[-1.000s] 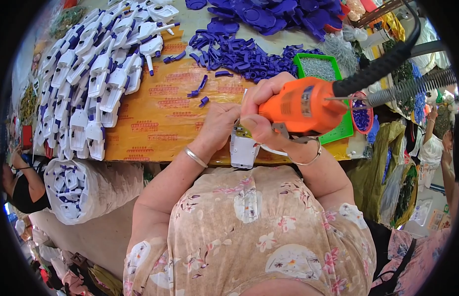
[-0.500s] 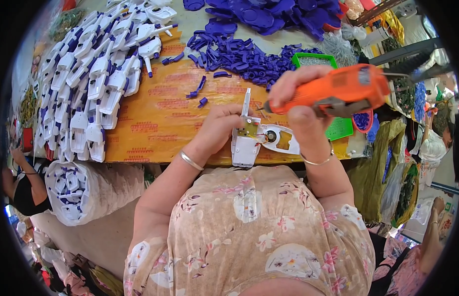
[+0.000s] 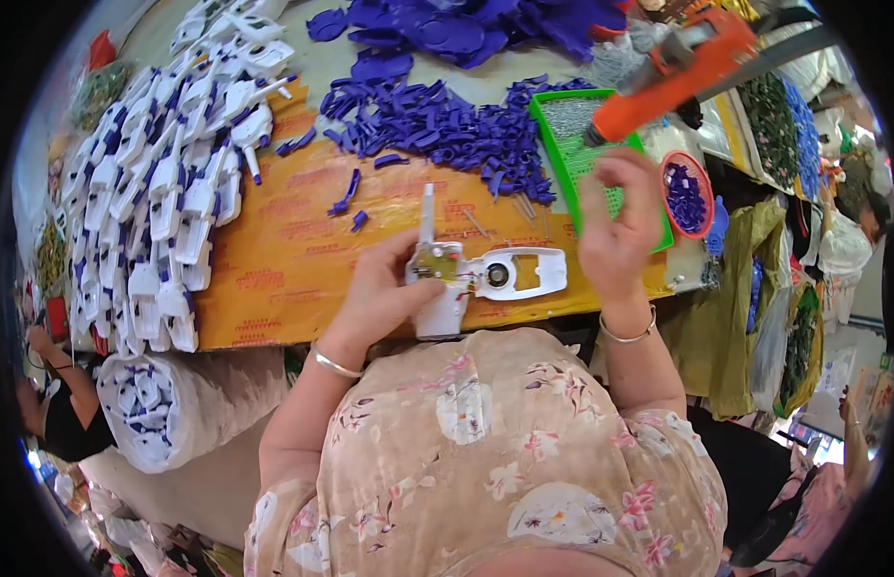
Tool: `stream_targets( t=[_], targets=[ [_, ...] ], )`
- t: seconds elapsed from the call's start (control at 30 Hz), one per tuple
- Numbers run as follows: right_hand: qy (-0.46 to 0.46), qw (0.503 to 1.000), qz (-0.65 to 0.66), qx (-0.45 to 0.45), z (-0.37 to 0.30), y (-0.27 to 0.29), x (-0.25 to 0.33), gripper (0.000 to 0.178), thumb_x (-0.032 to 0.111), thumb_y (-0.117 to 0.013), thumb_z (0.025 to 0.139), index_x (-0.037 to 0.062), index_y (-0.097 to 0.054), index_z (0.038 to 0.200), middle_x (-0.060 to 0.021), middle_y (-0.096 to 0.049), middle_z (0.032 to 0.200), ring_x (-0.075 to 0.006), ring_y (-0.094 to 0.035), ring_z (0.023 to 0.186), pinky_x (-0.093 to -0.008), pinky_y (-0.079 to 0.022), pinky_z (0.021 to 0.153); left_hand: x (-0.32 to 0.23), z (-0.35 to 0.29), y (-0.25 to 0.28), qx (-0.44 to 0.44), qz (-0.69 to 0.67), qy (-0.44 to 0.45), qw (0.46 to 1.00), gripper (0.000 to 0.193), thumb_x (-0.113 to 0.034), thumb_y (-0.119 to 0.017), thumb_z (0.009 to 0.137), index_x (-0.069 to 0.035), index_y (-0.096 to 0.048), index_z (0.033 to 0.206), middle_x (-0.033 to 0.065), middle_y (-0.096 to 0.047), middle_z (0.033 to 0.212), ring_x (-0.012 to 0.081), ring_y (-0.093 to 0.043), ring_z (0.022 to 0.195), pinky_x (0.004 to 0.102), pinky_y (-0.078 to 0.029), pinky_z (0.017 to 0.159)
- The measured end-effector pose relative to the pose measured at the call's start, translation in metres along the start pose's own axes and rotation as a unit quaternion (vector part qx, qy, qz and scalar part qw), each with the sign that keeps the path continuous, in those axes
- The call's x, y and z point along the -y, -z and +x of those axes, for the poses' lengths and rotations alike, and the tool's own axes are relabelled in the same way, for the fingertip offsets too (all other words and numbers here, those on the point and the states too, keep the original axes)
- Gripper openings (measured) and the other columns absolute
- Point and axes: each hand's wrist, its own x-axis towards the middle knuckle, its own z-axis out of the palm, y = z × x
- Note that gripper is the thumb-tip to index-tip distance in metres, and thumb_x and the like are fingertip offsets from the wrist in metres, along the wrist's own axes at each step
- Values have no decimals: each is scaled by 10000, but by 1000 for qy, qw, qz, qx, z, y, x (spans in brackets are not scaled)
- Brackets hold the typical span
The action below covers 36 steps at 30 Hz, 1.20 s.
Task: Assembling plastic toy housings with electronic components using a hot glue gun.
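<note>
My left hand [image 3: 379,293] is closed around a white plastic housing [image 3: 442,317], its thumb lying by the small circuit board [image 3: 434,263] inside. A thin white stem [image 3: 428,213] points away from the housing. Wires link it to a white loop-shaped cover [image 3: 553,269] with a round black part, lying to its right. My right hand [image 3: 622,216] is raised beside the green tray [image 3: 553,154], empty, fingers bent and thumb apart, slightly blurred. Beyond it an orange electric screwdriver [image 3: 673,72] hangs free of my hand, tilted and blurred. Small screws lie in the tray.
Purple plastic pieces [image 3: 437,130] are heaped at the far middle, with larger purple plates [image 3: 447,29] behind. Several assembled white-and-purple units [image 3: 163,183] cover the left side. A red basket [image 3: 705,216] holds purple bits. A full white sack [image 3: 206,399] stands below the table's left edge.
My right hand has let go of the orange screwdriver, which has swung up and away to the far right. My left hand now has its thumb over the housing. The whole view has shifted somewhat.
</note>
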Motion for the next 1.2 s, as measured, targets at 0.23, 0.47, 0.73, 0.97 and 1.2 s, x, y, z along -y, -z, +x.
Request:
stream_targets(
  t=[0.23, 0.47, 0.73, 0.97, 1.2],
  targets=[
    [47, 979, -34, 195, 5, -24, 1, 131, 1, -620, 723, 45, -610, 845, -107, -562, 807, -287, -559, 797, -375, -459, 664, -3, -3, 16, -73, -59, 14, 995, 301, 25, -580, 764, 49, -609, 1063, 98, -671, 919, 130, -643, 769, 255, -522, 696],
    [105, 913, -204, 338, 7, -40, -16, 148, 48, -666, 683, 55, -610, 819, -92, -507, 797, -264, -514, 792, -372, -439, 694, -7, -6, 14, -85, -89, 3, 992, 261, -2, -576, 766, 22, -636, 1019, 38, -663, 873, 73, -600, 741, 214, -485, 681],
    [93, 930, -165, 314, 1, -45, -21, 52, 76, -620, 728, 49, -594, 764, -94, -521, 771, -268, -538, 769, -358, -466, 669, -5, -1, 16, -57, -132, 4, 990, 392, 39, -518, 764, 54, -546, 1154, 119, -643, 1020, 160, -635, 878, 280, -516, 789],
    [-33, 961, 55, 269, -3, -40, 3, 178, 34, -614, 807, 16, -597, 983, -74, -574, 796, -196, -569, 691, -304, -452, 583, -4, 1, 12, -37, -172, -2, 984, 400, 66, -515, 767, 50, -534, 1166, 136, -641, 1030, 192, -642, 898, 316, -533, 793],
    [-333, 797, 394, 314, -1, -47, 27, 154, -22, -610, 806, 2, -635, 957, 4, -620, 807, -23, -508, 629, -174, -421, 538, -2, 2, 3, -23, -212, 21, 977, 395, 76, -521, 773, 52, -535, 1167, 136, -640, 1029, 198, -647, 889, 334, -543, 784]
  ],
)
